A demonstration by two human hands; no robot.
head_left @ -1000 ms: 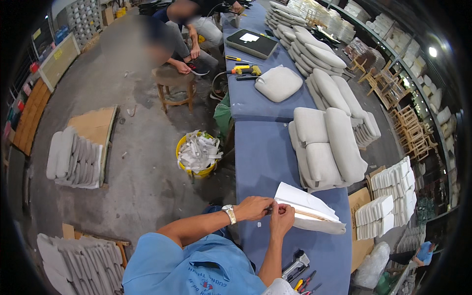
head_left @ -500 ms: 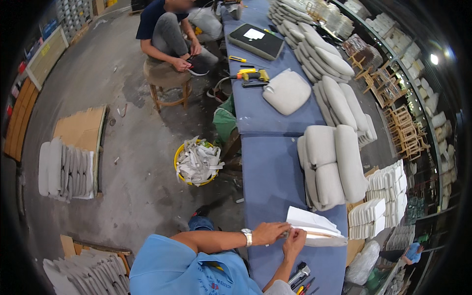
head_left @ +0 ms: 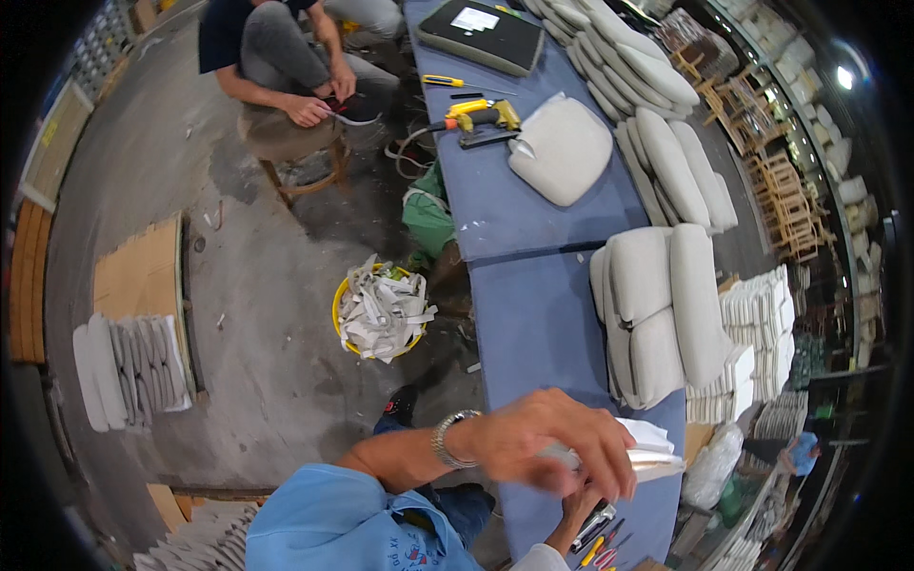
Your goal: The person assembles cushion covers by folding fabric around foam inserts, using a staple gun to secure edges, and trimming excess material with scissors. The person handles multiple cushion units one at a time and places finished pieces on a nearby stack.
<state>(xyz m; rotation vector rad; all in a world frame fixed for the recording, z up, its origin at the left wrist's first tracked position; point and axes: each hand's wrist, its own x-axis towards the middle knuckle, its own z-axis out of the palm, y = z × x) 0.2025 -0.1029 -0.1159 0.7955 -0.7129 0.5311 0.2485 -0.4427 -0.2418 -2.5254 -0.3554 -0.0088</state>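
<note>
- Left hand [head_left: 547, 443], watch on the wrist, hangs over the near end of the long blue tabletop [head_left: 533, 333], fingers curled down onto a thin white cushion piece [head_left: 647, 452]; it's blurry, so I can't tell how tight that grip is.
- Right hand [head_left: 576, 504] pokes up from below, right under the white piece and mostly hidden, so I can't tell its grip either.
- The white piece lies flat at the tabletop's near right edge, partly sticking out past it.
- A clutch of small hand tools [head_left: 598, 538] sits just below the hands.
- Grey seat cushions stacked [head_left: 662, 314] fill the right side; the blue strip left of them is open.
- On the floor to the left, a yellow bucket of pale fabric scraps [head_left: 379, 309].
</note>
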